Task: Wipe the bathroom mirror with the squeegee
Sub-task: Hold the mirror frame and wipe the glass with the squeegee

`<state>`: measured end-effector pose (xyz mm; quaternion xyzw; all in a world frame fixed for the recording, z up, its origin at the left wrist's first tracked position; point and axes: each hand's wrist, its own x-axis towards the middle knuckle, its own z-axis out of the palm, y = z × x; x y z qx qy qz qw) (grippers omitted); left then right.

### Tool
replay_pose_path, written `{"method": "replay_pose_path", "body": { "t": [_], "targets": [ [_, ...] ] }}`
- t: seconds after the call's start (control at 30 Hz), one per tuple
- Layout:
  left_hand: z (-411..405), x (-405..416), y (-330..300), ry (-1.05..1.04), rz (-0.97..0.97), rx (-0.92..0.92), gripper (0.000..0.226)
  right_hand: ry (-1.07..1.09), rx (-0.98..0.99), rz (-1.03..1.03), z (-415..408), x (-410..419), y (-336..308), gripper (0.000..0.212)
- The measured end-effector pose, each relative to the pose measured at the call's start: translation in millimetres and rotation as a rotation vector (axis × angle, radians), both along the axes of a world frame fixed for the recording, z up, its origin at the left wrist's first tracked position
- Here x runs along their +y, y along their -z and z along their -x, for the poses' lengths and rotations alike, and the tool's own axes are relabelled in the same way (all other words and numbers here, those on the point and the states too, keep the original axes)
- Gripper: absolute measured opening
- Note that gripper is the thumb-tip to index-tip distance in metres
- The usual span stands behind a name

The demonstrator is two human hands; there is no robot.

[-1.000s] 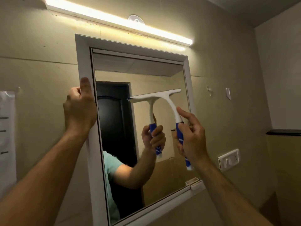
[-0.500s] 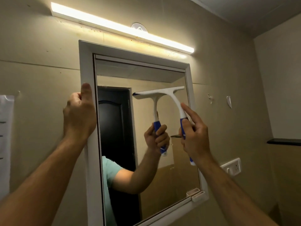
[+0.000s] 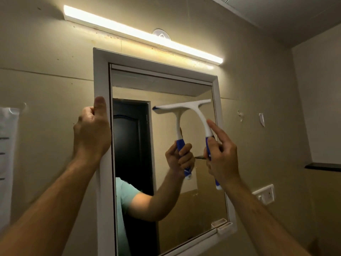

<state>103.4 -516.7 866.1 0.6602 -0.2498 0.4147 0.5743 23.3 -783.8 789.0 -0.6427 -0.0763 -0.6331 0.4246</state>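
Note:
A white-framed bathroom mirror (image 3: 166, 85) hangs on the beige wall. My right hand (image 3: 222, 156) grips the blue handle of a white squeegee (image 3: 200, 112), index finger stretched along its neck. The blade lies flat against the glass in the upper right part of the mirror, its right end near the frame. My left hand (image 3: 91, 132) clasps the mirror's left frame edge, thumb pointing up. The glass reflects the squeegee, my arm and a dark door.
A lit tube light (image 3: 144, 35) runs above the mirror. A white wall socket (image 3: 263, 195) sits right of the mirror's lower corner, and a dark shelf (image 3: 323, 167) juts out at the far right. A white sheet (image 3: 6, 163) hangs at the far left.
The squeegee and my right hand have slid up and to the right on the glass. My left hand stays on the frame edge. The camera has tilted slightly.

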Motion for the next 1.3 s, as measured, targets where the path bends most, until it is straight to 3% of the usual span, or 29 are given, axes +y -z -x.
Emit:
{"method": "replay_pose_path", "body": {
  "t": [0.27,0.53,0.7,0.83,0.97,1.1,1.3],
  "targets": [
    [-10.6,-31.2,-1.2,-0.032,0.036,0.010,0.049,-0.010,-0.033,-0.039,-3.2,-5.3,-50.3,0.037],
    [-10.3,-31.2,-0.2,-0.015,0.036,0.009,0.054,-0.050,-0.015,-0.068,-0.3,-4.5,0.8,0.038],
    [-6.3,-31.8,0.2,-0.022,0.042,0.003,0.047,-0.016,-0.013,-0.061,5.0,-7.0,-28.2,0.037],
    [-10.6,-30.2,-1.0,-0.026,0.048,0.022,0.057,-0.030,0.003,-0.073,2.4,-9.6,-48.2,0.037],
    [-13.8,-28.2,-0.1,0.011,0.040,0.016,0.066,-0.024,0.001,-0.073,1.5,-14.3,-13.2,0.037],
    [-17.2,-28.4,-0.7,0.030,0.040,0.010,0.065,-0.109,0.033,-0.126,10.2,-12.6,15.5,0.040],
    [-7.9,-32.4,0.3,-0.026,0.032,0.014,0.050,-0.246,0.032,-0.179,12.1,3.0,-22.4,0.037]
  ]
}}
